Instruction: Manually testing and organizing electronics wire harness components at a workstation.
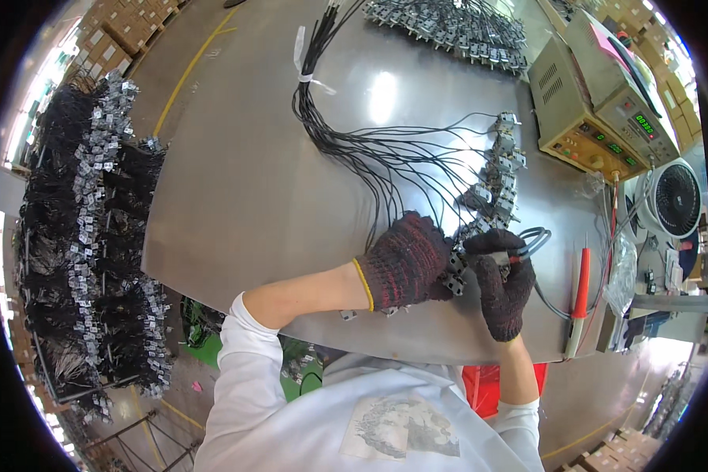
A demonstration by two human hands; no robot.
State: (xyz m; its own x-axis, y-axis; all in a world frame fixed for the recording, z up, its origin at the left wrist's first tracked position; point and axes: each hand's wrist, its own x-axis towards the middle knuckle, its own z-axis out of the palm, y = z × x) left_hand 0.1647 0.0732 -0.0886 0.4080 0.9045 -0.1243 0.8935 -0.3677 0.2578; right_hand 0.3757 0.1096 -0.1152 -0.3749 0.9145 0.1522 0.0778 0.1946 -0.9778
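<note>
We see bare desk point(228, 197) stretching left to its curved edge; meters point(598, 147) crowd the right. Near the front edge, our left hand point(409, 263) curls beside wired metal parts point(502, 181) (its grip we cannot tell), while our right hand point(502, 287) pinches a grey cable's point(527, 252) end.

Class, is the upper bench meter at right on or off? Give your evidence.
On: the upper bench meter shows glowing green digits.

The grey floor point(165, 59) is crossed by yellow lines point(189, 69). Brown cartons point(106, 51) are stacked at the upper left and along the right. Bright light is let in by windows point(43, 79) at the left edge, and a white glare point(383, 97) is reflected by the metal tabletop point(236, 181).
</note>
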